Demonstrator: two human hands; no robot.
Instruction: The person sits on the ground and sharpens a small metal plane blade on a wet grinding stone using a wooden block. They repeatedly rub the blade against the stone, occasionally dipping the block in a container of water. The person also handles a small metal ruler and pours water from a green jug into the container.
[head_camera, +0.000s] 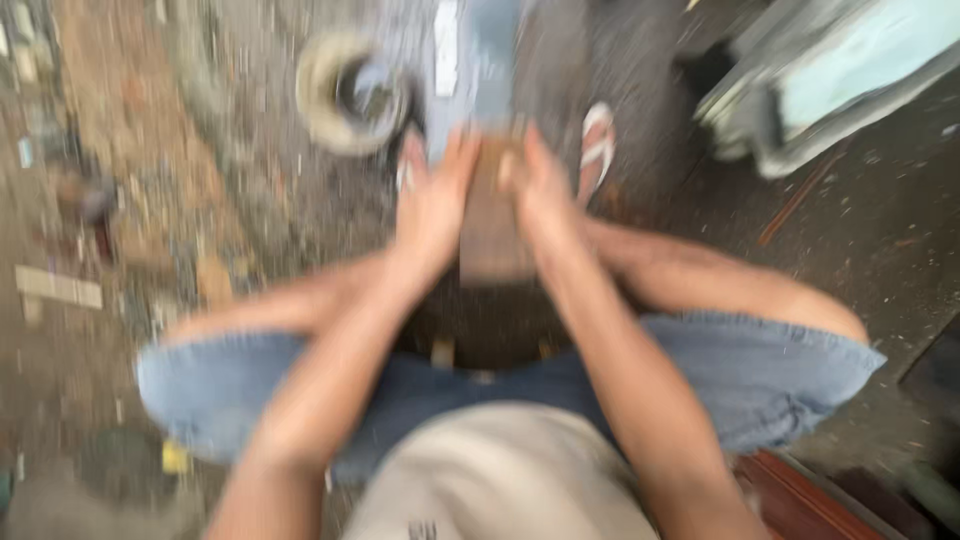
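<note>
— What do you have in the hands now?

— A brown wooden block (492, 225). It stands between my knees, in front of me, its top near my fingers. My left hand (432, 205) presses flat on its left side with the fingers stretched upward, and my right hand (543, 195) holds the right side, the thumb on the top edge. So both hands are closed around the block, one on each side. The picture is blurred, so I cannot tell how firm the grip is.

— How do you do this well?

— I think I should press equally from both sides, so the block stays straight and does not tip. I would also keep the fingers away from the upper end, and keep my elbows near my knees for steadiness.

— And around you, from the left?

— At the left is rough ground (120, 200), dusty, with small scraps and a pale flat piece of wood (58, 287). Further up is a round container (355, 92) with a thick pale rim; what is inside I cannot tell. Beside my right hand my foot is in a white sandal (597, 145). At the far right the floor is darker, with a pale blue and grey bundle (840, 75) in the upper corner and a reddish wooden edge (800, 495) in the lower one.
</note>
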